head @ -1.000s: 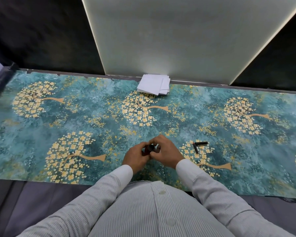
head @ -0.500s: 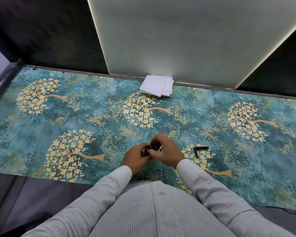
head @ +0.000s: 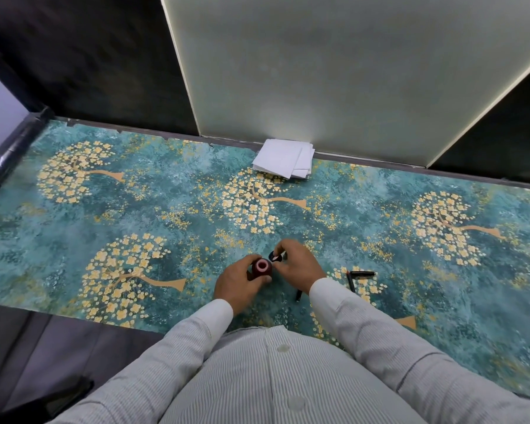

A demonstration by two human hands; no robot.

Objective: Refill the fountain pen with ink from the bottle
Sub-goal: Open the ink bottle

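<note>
Left hand (head: 236, 281) curled round open ink bottle (head: 261, 268) near front edge of teal floral cloth (head: 166, 209); right hand (head: 297, 264) just beside, pinching dark cap (head: 275, 257) off the mouth. Black pen parts (head: 357, 275) lying right of that wrist. White paper stack (head: 283, 162) far back against panel.

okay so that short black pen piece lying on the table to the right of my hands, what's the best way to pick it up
Pinch the short black pen piece across its narrow barrel near the middle, coming straight down from above with the right hand. It lies flat on the teal floral table cover, so only its top and sides are free.
</note>
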